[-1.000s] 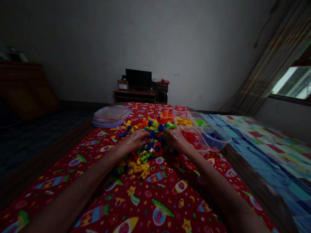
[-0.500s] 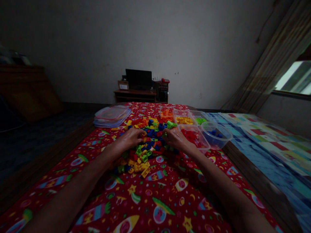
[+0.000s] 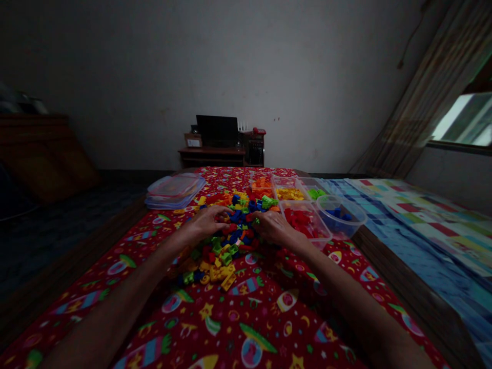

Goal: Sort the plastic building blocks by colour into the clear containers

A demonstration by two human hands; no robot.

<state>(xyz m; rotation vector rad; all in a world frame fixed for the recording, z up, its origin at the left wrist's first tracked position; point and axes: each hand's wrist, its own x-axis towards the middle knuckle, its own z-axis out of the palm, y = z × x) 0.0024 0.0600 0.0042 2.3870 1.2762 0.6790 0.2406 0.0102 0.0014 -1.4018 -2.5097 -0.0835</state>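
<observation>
A loose pile of building blocks (image 3: pixel 226 249) in yellow, green, blue, red and orange lies on the tablecloth. On the pile's left side, my left hand (image 3: pixel 205 221) reaches in, its thumb and fingers apart above the blocks. My right hand (image 3: pixel 273 227) is at the right side of the pile. Its fingers are bent and pressed together; whatever they hold is hidden. Close by my right hand stands a clear box of red blocks (image 3: pixel 302 220). Beside it is a round clear tub (image 3: pixel 351 229) with a few blue blocks inside.
Farther back stand clear boxes with orange blocks (image 3: pixel 262 183), yellow blocks (image 3: pixel 290 194) and green blocks (image 3: pixel 315 193). Stacked plastic lids (image 3: pixel 175 190) lie at the left. A red patterned tablecloth (image 3: pixel 265 318) covers the table. A bed (image 3: pixel 418 246) adjoins on the right.
My right hand has shifted slightly left, farther over the pile. The fingers of my left hand have spread a little. The view has tilted slightly.
</observation>
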